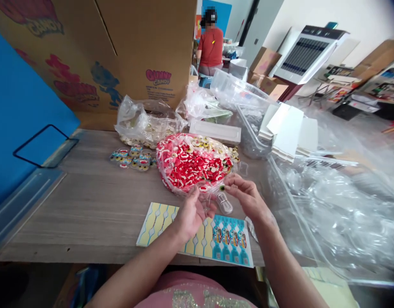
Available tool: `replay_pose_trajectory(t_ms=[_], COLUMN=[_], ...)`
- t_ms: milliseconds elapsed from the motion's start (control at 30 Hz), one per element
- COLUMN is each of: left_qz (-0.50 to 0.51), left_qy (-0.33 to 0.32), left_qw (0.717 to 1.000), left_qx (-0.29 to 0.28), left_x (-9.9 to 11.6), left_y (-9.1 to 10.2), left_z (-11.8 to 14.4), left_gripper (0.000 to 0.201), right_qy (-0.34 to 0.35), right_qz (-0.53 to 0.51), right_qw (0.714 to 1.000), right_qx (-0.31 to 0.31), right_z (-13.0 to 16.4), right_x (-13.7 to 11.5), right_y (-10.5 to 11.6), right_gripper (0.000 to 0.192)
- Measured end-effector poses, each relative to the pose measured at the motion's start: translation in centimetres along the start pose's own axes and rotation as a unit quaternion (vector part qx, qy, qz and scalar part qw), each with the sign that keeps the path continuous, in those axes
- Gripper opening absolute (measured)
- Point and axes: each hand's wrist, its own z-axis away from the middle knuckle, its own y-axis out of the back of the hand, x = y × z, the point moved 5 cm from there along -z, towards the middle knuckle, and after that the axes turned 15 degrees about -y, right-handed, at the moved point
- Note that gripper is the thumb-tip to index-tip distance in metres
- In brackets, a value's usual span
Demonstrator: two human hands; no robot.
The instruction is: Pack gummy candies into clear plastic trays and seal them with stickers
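Observation:
My left hand [194, 210] is curled round a small clear plastic case [207, 197], whose outline is hard to make out. Pinched in the fingertips of my right hand [246, 194] is a small round eye-shaped candy [221, 188], dark green in the middle, just right of the case. Directly behind both hands lies an open clear bag of red and white mouth-shaped candies [197, 164]. Below my left hand is a sheet of stickers [174, 229], yellow backing on the left and blue printed labels on the right. An empty clear case [224, 203] lies between the hands.
Filled cases [133, 157] sit left of the bag. A bag of pale candies [148, 126] stands behind them, before a large cardboard box [136, 51]. Clear bins [312, 239] of plastic shells line the right, with white cards [288, 130]. Farther back, a person in red [211, 47] sits.

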Motion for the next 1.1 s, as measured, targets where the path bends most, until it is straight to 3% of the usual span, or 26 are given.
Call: replay_pose_trajectory(t_ms=[167, 267, 367, 433, 533, 667, 767, 867, 933, 1000, 1100], left_qz=[0.0, 0.003, 0.058, 0.099, 0.127, 0.136, 0.105, 0.043, 0.016, 0.0, -0.011], left_qy=[-0.035, -0.038, -0.035, -0.039, -0.033, -0.017, -0.05, -0.051, -0.033, -0.03, -0.04], left_qw=[0.998, 0.997, 0.994, 0.988, 0.983, 0.982, 0.984, 0.991, 0.994, 0.995, 0.995], left_qx=[0.054, 0.071, 0.091, 0.113, 0.127, 0.133, 0.133, 0.117, 0.107, 0.099, 0.089], left_x=[0.5, 0.8, 0.7, 0.7, 0.7, 0.7, 1.2, 1.5, 1.4, 1.4, 1.4], left_y=[1.4, 2.1, 2.1, 2.1, 2.3, 2.6, 2.9, 3.2, 3.4, 3.6, 3.7], left_z=[0.3, 0.6, 0.4, 0.2, 0.3, 0.7, 1.0, 1.4, 1.6, 1.8, 2.1], left_gripper=[0.037, 0.035, 0.028, 0.023, 0.024, 0.026, 0.023, 0.027, 0.029, 0.032, 0.042], right_qy=[0.041, 0.054, 0.102, 0.126, 0.126, 0.159, 0.169, 0.113, 0.063, 0.038, 0.034], right_qz=[0.114, 0.099, 0.144, 0.19, 0.235, 0.37, 0.402, 0.411, 0.459, 0.525, 0.597], right_qw=[0.99, 0.994, 0.982, 0.97, 0.963, 0.914, 0.893, 0.891, 0.865, 0.829, 0.794], right_qx=[0.078, 0.013, -0.074, -0.086, -0.046, 0.051, 0.113, 0.158, 0.191, 0.189, 0.109], right_z=[0.4, 0.2, 1.1, 1.8, 2.5, 3.2, 3.1, 1.1, -0.9, -3.0, -5.2], right_x=[-1.1, -1.7, -3.0, -3.5, -3.2, -2.7, -2.4, -1.8, -1.4, -1.1, -0.5], right_y=[-0.7, -2.3, -6.0, -8.2, -9.5, -9.6, -8.5, -5.9, -4.0, -3.2, -4.5], right_gripper=[0.012, 0.011, 0.013, 0.016, 0.016, 0.016, 0.017, 0.025, 0.026, 0.024, 0.023])
